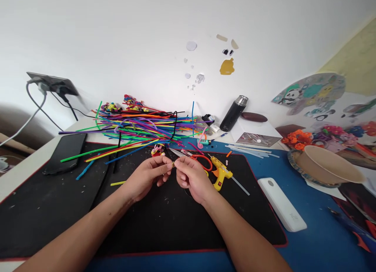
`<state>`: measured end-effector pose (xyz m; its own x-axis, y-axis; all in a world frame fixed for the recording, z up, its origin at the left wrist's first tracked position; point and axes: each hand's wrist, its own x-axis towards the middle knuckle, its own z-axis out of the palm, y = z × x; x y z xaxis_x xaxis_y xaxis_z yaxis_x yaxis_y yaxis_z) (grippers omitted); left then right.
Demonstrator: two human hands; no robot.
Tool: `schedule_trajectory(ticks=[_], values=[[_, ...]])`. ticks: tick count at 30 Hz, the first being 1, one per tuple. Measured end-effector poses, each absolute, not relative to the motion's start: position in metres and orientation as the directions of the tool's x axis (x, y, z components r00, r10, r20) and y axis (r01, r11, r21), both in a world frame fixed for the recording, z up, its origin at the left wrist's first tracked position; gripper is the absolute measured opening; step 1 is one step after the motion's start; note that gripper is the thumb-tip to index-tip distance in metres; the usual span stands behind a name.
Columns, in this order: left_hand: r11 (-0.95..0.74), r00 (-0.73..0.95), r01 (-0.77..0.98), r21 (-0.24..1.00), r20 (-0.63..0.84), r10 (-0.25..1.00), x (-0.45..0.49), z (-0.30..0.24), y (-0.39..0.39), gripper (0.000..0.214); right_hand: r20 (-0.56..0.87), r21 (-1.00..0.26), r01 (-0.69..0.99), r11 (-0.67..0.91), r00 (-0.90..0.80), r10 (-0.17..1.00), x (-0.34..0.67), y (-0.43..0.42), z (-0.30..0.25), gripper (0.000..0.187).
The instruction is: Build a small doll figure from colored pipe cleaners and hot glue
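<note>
My left hand (pixel 151 172) and my right hand (pixel 194 176) meet over the black mat, fingertips pinched together. Between them is a small yellow piece of pipe cleaner (pixel 173 164), mostly hidden by the fingers. Just behind my hands lie red-handled scissors (pixel 204 158), their blades pointing left, and a small pink-and-yellow figure (pixel 158 149). To the right of my right hand a yellow glue gun (pixel 221 173) rests on its side, with a clear glue stick (pixel 241 186) poking out of its back. A yellow pipe cleaner (pixel 117 183) lies left of my left hand.
A heap of coloured pipe cleaners (pixel 141 125) spreads along the wall. A black phone (pixel 65 152) lies at left. Toward the right are a black thermos (pixel 234 113), loose glue sticks (pixel 252 150), a white power bank (pixel 282 204), a beige bowl (pixel 331 164) and pliers (pixel 349 221).
</note>
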<state>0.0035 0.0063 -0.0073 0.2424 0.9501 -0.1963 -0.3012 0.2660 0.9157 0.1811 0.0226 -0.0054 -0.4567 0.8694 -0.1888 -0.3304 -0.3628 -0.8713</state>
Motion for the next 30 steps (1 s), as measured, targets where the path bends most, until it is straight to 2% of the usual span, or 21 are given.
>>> schedule_trajectory(ticks=[8, 30], values=[[0.311, 0.206, -0.429, 0.848, -0.243, 0.948, 0.0064, -0.0042, 0.0064, 0.041, -0.168, -0.860, -0.356, -0.367, -0.481, 0.860, 0.1802, 0.0227, -0.0069, 0.038], [0.336, 0.240, -0.461, 0.821, -0.250, 0.938, 0.0062, -0.0029, 0.0061, 0.038, -0.179, -0.851, -0.356, -0.386, -0.495, 0.851, 0.1806, 0.0214, -0.0054, 0.034]])
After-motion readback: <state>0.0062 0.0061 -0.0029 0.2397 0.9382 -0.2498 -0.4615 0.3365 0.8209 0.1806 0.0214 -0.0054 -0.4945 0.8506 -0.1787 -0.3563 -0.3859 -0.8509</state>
